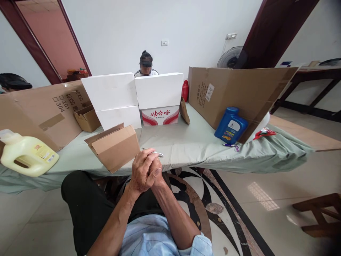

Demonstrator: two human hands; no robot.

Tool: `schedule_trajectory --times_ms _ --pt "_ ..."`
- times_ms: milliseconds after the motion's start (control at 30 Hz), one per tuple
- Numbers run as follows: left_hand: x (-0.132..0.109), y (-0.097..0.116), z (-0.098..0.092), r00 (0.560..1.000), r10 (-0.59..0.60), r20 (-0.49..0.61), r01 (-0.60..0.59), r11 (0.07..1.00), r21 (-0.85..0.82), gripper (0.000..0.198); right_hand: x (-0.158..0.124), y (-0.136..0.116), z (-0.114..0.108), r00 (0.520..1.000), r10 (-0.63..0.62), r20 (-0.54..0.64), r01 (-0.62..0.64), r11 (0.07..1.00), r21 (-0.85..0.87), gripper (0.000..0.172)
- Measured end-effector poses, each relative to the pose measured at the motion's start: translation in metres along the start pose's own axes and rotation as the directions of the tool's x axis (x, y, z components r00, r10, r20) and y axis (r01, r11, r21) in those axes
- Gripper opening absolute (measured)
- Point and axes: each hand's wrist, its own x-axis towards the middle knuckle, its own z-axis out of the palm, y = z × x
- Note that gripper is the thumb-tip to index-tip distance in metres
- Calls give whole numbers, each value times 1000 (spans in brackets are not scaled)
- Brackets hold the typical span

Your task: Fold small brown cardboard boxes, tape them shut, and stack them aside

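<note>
My left hand [141, 171] and my right hand [156, 172] are clasped together at the near edge of the table, above my lap. The left fingers wrap over the right hand, whose own fingers are mostly hidden. Just beyond the knuckles shows the end of a small whitish, shiny thing [160, 154]; whether it is held or lies on the cloth I cannot tell. Close by on the left, a small brown cardboard box [118, 147] sits tilted, its flaps partly raised.
White cartons [112, 92] stand stacked mid-table, with a person [146, 69] behind them. Large cardboard sheets [237, 96] flank both sides. A yellow jug [34, 153] is at left; a blue bottle [231, 126] and purple pen [230, 145] are at right. A wooden stool [319, 213] stands on the floor.
</note>
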Motion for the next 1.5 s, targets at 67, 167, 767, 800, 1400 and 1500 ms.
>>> schedule_trajectory --times_ms 67,167,767,800,1400,1500 --pt "-1 -4 -1 998 -57 -19 56 998 -21 46 -3 8 4 993 -116 29 117 992 -47 31" --pt "0 -10 -4 993 -106 -51 105 994 -35 48 -6 14 5 971 -172 166 187 979 -77 36" --pt "7 -35 -31 888 -460 18 457 877 -147 69 -17 -27 -8 764 -5 645 191 957 -220 62" --pt "7 -35 -32 882 -468 50 470 870 -153 70 -20 -24 -8 774 -4 634 169 965 -201 56" --pt "-10 -55 -136 852 -170 -496 374 860 347 29 125 8 -79 992 102 71 -40 804 -593 41" --pt "-24 -72 -149 789 -301 -536 513 802 305 48 162 13 -69 982 189 25 -133 774 -619 34"
